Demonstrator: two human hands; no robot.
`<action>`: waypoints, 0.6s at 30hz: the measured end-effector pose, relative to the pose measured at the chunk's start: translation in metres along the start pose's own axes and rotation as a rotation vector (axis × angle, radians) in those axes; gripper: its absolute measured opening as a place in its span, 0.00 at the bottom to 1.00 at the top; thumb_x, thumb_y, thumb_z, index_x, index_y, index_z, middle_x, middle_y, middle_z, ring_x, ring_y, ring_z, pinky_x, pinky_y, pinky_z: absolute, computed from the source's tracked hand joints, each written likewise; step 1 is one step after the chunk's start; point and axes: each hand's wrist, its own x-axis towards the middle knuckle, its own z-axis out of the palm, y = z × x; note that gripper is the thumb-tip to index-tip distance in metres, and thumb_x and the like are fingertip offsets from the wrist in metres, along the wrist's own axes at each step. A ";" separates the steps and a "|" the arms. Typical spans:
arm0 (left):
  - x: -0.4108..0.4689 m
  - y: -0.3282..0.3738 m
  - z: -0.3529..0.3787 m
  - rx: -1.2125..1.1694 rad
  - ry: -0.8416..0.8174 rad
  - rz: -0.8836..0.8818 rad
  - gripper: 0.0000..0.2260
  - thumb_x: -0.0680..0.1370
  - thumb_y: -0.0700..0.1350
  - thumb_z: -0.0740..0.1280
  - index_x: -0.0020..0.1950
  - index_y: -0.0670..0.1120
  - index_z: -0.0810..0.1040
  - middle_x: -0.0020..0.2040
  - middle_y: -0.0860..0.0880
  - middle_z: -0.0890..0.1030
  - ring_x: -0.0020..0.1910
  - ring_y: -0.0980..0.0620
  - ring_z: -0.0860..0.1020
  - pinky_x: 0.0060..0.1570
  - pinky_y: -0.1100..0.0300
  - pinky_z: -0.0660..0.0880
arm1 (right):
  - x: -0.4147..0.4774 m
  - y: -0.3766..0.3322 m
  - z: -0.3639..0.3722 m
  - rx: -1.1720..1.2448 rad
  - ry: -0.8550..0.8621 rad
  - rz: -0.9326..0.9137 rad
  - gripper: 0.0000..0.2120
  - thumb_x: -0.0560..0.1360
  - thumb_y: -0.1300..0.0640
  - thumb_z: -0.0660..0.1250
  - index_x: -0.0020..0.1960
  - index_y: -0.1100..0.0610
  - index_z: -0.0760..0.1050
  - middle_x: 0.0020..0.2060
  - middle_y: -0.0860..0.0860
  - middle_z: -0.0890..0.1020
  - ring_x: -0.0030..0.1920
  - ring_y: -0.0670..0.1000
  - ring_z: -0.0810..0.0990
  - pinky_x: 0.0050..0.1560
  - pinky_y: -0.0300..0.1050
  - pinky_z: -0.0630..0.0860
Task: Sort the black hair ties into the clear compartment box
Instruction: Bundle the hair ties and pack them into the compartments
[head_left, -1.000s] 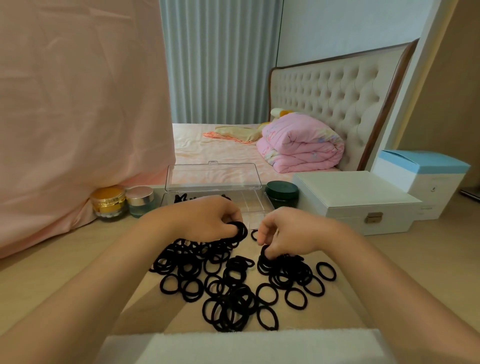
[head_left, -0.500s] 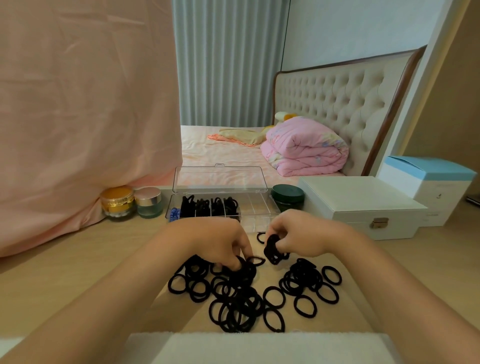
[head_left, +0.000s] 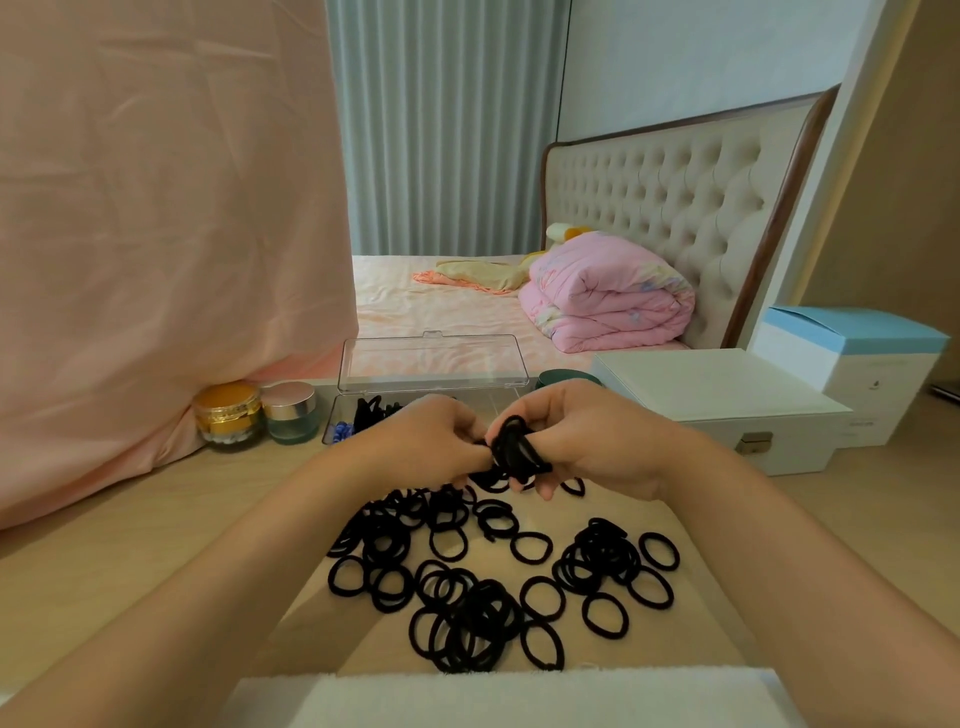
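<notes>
Left hand (head_left: 431, 441) and right hand (head_left: 602, 441) pinch a hair-tie bunch (head_left: 514, 449), masking the clear box (head_left: 431, 364) — jars (head_left: 291, 423) beside.

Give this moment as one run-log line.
left hand: pinches tie bundle | right hand: holds it | box: open | loose ties: on table

Matt cloth hair ties (head_left: 488, 613), glossy clr plastic box (head_left: 434, 364), smooth wood-look table (head_left: 130, 545).

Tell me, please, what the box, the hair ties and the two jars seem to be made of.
Box: clear hard plastic, glossy; the bed shows through it. Hair ties: matte black fabric-covered elastic, probably; soft, no shine. Gold jar: shiny, glass or plastic, unclear. Green jar: frosted glass, likely, with a metallic lid.
</notes>
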 end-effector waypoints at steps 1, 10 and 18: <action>0.000 0.000 0.001 -0.100 0.018 -0.029 0.03 0.77 0.48 0.71 0.46 0.49 0.82 0.38 0.49 0.84 0.35 0.57 0.80 0.36 0.65 0.77 | 0.003 0.002 0.004 -0.002 0.039 0.000 0.12 0.76 0.73 0.65 0.48 0.60 0.84 0.37 0.53 0.84 0.37 0.49 0.83 0.32 0.42 0.77; -0.005 -0.001 -0.009 -0.640 -0.227 -0.117 0.11 0.81 0.39 0.64 0.61 0.40 0.81 0.55 0.40 0.84 0.50 0.50 0.83 0.61 0.49 0.79 | 0.014 0.017 0.014 -0.057 0.376 0.075 0.05 0.75 0.67 0.69 0.46 0.60 0.83 0.38 0.55 0.86 0.32 0.48 0.83 0.26 0.38 0.74; 0.003 -0.007 -0.006 -0.551 -0.136 -0.085 0.13 0.75 0.43 0.75 0.59 0.44 0.84 0.56 0.45 0.85 0.59 0.46 0.82 0.63 0.51 0.77 | 0.017 0.014 0.020 -0.080 0.392 0.065 0.03 0.72 0.61 0.75 0.46 0.58 0.83 0.38 0.55 0.84 0.32 0.51 0.79 0.32 0.42 0.79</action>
